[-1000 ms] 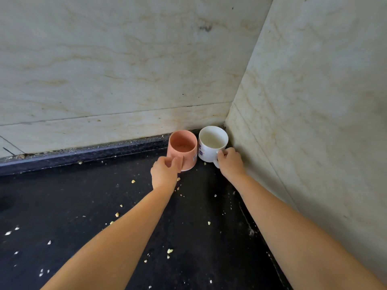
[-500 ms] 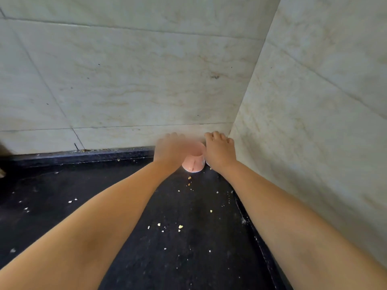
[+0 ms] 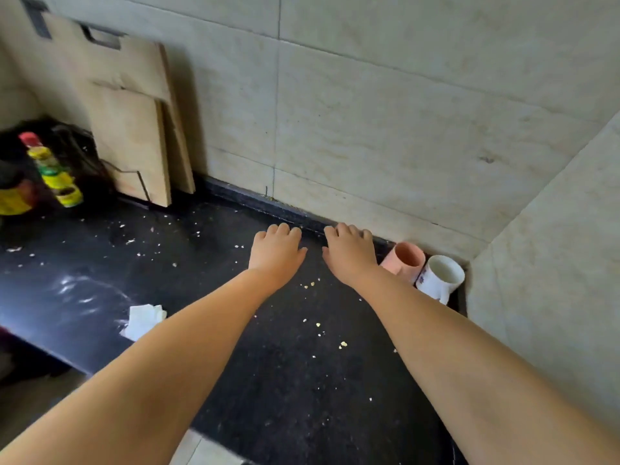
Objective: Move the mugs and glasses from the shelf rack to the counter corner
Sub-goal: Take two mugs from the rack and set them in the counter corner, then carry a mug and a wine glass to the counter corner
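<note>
A pink mug (image 3: 406,261) and a white mug (image 3: 439,278) with a small blue print stand side by side in the corner of the black counter (image 3: 268,364), against the marble walls. My left hand (image 3: 276,251) hovers palm down over the counter, left of the mugs, holding nothing. My right hand (image 3: 349,251) is beside it, also palm down and empty, just left of the pink mug with a small gap between them. The fingers of both hands curl slightly downward.
Two wooden cutting boards (image 3: 134,129) lean on the back wall at the left. Bottles with yellow labels (image 3: 57,172) stand in a dark rack at the far left. A crumpled white tissue (image 3: 142,320) lies near the counter's front edge. Crumbs dot the counter.
Both hands have let go of the mugs and moved left, away from the corner. The view has swung left, bringing the cutting boards and bottles into sight.
</note>
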A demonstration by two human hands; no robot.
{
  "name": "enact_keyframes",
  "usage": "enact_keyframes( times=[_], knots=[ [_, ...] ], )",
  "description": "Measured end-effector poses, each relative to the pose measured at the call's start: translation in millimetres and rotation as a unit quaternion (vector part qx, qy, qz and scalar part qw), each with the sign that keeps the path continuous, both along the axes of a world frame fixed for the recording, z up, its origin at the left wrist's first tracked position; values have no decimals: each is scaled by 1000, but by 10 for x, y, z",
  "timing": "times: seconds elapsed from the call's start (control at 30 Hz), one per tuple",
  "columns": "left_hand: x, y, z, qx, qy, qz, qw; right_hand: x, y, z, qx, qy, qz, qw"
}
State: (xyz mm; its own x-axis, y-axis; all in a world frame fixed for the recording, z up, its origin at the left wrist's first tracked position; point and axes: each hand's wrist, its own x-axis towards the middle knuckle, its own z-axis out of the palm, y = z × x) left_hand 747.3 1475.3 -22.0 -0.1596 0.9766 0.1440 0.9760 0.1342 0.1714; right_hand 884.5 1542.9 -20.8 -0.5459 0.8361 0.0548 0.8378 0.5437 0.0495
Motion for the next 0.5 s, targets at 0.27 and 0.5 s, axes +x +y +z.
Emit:
enact_keyframes(
  times=[0.27,0.5],
  knots=[
    [-1043,-1486,-14,7,-4,203,979,-1290,-1013,34,-13,-30,194,980],
    [-1767,-3248,57,36,11,331,943,-2386,-2452,98,18,-27,343,939]
  ],
)
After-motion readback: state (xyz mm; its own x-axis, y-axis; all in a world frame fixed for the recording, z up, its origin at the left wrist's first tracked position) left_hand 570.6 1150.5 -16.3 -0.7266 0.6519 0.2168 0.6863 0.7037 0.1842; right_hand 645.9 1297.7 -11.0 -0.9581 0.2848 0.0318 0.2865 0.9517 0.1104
